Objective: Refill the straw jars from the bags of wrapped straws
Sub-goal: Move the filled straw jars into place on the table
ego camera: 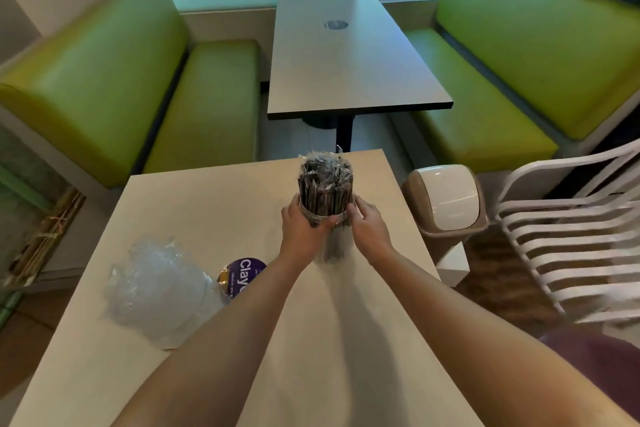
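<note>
A clear straw jar stands upright on the beige table, packed with dark wrapped straws that stick out well above its rim. My left hand grips the jar's upper left side, fingers curled round its rim. My right hand holds the jar's right side near the rim, fingers curled against it. A crumpled clear plastic bag lies on the table to the left; no straws show inside it.
A purple round lid or label lies beside the bag. A beige swing-top bin stands right of the table, next to a white slatted chair. Beyond are a second table and green booth seats.
</note>
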